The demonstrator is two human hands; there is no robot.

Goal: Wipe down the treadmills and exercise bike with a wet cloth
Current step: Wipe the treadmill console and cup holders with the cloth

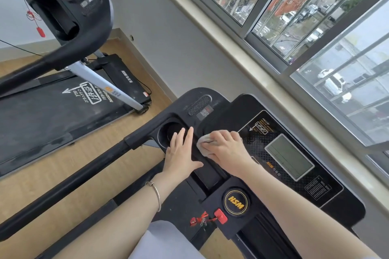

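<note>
The pale cloth (203,142) lies bunched on the black console (227,115) of the nearer treadmill, at the edge of its glossy panel. The right hand (228,148) curls its fingers over the cloth and presses it down. Just beside it, the left hand (181,151) lies flat on the console with straight fingers that hold nothing, its fingertips at the rim of the round cup holder (168,132). A thin bracelet (156,193) circles the left wrist. A grey display (289,156) sits further along the panel, and a red safety clip (220,215) nearer the person. A second treadmill (63,111) stands on the wooden floor (63,164) to the left. A barred window (294,17) runs along the wall.
</note>
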